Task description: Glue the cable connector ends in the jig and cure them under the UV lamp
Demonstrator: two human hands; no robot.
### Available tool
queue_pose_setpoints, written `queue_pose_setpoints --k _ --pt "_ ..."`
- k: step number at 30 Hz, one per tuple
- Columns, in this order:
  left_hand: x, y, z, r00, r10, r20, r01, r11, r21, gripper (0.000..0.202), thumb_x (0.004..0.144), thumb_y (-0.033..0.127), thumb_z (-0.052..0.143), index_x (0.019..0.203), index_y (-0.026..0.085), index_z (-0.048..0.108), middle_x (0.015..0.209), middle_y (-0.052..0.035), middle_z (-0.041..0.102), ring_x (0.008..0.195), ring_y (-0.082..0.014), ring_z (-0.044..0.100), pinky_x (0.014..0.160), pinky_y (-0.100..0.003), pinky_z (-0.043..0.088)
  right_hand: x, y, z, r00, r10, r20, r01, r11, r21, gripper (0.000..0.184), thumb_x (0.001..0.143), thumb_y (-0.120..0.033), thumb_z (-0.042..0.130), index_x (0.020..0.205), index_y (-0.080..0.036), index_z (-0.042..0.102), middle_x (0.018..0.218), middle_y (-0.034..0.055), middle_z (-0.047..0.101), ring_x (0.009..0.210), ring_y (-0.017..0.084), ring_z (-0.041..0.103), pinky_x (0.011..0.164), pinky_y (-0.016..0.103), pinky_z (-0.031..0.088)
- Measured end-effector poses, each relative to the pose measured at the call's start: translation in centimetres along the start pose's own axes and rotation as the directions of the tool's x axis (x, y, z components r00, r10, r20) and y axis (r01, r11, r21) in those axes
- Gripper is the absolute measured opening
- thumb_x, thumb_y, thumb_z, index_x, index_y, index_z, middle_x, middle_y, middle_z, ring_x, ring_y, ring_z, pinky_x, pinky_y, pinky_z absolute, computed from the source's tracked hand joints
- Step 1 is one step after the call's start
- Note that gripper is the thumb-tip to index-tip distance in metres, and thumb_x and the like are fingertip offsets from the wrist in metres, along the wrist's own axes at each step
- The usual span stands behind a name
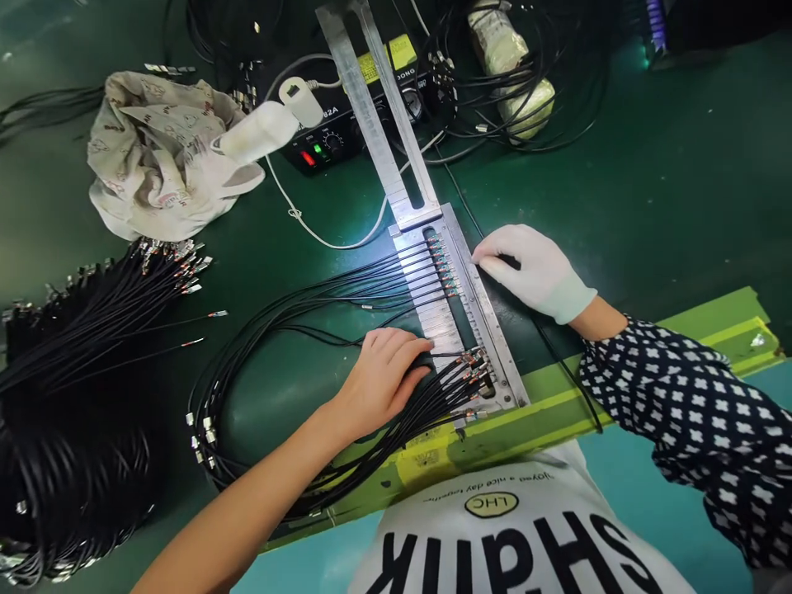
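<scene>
Pressing palm-down, the bare left hand (384,371) lies on a fan of thin black wires with metal-tipped ends (433,396), just at the left edge of a long slotted steel fixture plate (488,322). Its grip is wide: the fingers are stretched out together over the wires and close round nothing. The tips of this lower fan rest in the near end of the plate's slot. A second fan of the same black wires (371,285) lies further up, its tips lined side by side across the slot.

The right hand (535,272), in a white glove, rests on the plate's right rail with the fingers flat and pointing left; its grip is wide too, holding nothing.

The plate sits on a dark green desk (649,165), its near end beside a yellow-green strip (711,330). Two steel bars (371,99) run away from the plate's far end towards a black control box with lit red and green lamps (337,136). To the left lie a crumpled pale cloth (154,157) and a large heap of coiled black wires (74,371).
</scene>
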State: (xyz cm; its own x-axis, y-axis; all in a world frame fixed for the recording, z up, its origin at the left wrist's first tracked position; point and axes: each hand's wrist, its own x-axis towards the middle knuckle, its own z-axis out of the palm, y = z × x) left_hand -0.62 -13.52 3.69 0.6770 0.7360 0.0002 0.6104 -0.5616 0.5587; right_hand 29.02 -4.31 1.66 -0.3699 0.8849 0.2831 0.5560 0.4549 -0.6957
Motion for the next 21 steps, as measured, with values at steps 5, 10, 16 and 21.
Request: queue_pose_setpoints --k 5,10,16,21 --pt "0.7 -0.3 0.6 0.976 -0.06 -0.211 0.027 0.987 -0.156 0.02 0.102 0.015 0.05 0.118 0.021 0.06 0.105 -0.0058 0.062 0.098 -0.0159 0.059 0.086 -0.03 0.05 -0.1 0.0 0.2 1.0 0.005 -0.02 -0.005 1.0 -0.006 0.019 0.098 -0.027 0.056 0.096 -0.023 0.074 0.103 0.0046 0.075 0.1 0.025 0.067 0.094 0.044 0.05" --pt "2.4 -2.0 0.1 0.963 -0.001 -0.271 -0.002 1.0 -0.011 0.032 0.103 0.013 0.047 0.129 0.022 0.062 0.1 -0.005 0.058 0.091 -0.0146 0.057 0.078 -0.027 0.05 0.0 0.1 0.2 1.0 0.007 -0.022 -0.007 1.0 0.006 0.017 0.097 -0.025 0.057 0.097 -0.024 0.074 0.105 0.0036 0.075 0.101 0.024 0.067 0.094 0.043 0.051" --pt "2.6 -2.8 -0.7 0.983 0.061 -0.175 -0.046 0.995 0.089 0.037 0.102 0.011 0.041 0.132 0.021 0.059 0.105 -0.0071 0.058 0.095 -0.016 0.057 0.08 -0.029 0.051 0.2 -0.1 0.0 1.0 0.027 -0.008 -0.027 1.0 0.014 0.017 0.098 -0.025 0.057 0.097 -0.023 0.073 0.104 0.0034 0.075 0.101 0.024 0.066 0.093 0.043 0.051" --pt "3.1 -2.9 -1.0 0.977 0.13 -0.171 -0.101 0.98 0.17 0.038 0.1 0.008 0.043 0.134 0.019 0.055 0.108 -0.0096 0.061 0.095 -0.0183 0.058 0.081 -0.031 0.051 0.4 -0.1 0.0 0.999 0.034 0.007 -0.034 0.999 0.016 0.017 0.098 -0.025 0.056 0.096 -0.023 0.073 0.104 0.0032 0.075 0.1 0.024 0.066 0.093 0.043 0.051"
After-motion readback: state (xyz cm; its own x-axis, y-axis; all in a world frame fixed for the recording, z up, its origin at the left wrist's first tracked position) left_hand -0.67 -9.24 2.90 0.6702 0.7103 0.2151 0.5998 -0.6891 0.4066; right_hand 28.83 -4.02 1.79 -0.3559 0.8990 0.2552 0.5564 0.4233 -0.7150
